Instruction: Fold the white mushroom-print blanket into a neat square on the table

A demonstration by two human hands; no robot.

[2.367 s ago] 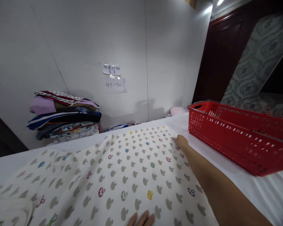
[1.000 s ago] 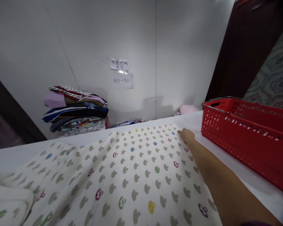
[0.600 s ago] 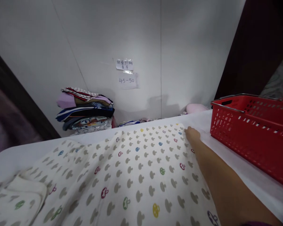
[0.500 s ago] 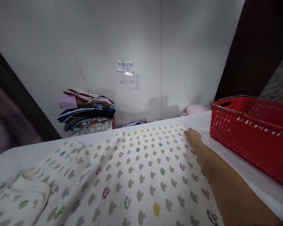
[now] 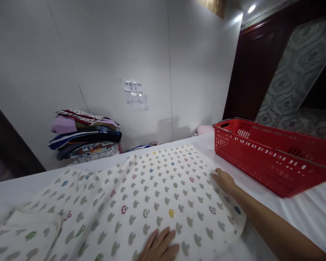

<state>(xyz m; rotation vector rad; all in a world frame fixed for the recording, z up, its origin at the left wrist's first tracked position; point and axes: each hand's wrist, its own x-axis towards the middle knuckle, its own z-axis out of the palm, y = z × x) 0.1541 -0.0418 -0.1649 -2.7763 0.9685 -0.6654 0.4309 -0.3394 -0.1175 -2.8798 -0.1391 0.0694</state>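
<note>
A white cloth (image 5: pixel 163 188) printed with grey and coloured mushrooms lies spread over the white table. Its left part is wrinkled and ends in a folded-over piece with a bound edge. At the bottom of the view my left hand (image 5: pixel 161 247) rests flat on the cloth, fingers stretched out. My right hand (image 5: pixel 225 180) is at the cloth's right edge, its fingers drawn together on the fabric, which puckers a little there. The fingertips are partly hidden.
On the right stands a red plastic basket (image 5: pixel 255 156) with metal handles. A stack of folded fabrics (image 5: pixel 87 136) sits at the back left against the grey wall, where paper signs (image 5: pixel 136 102) are taped. A pink item (image 5: pixel 204 129) lies behind the table's far edge.
My right hand has moved from the cloth's far right corner down along its right edge. My left hand has come into view, flat on the cloth. The view has swung right.
</note>
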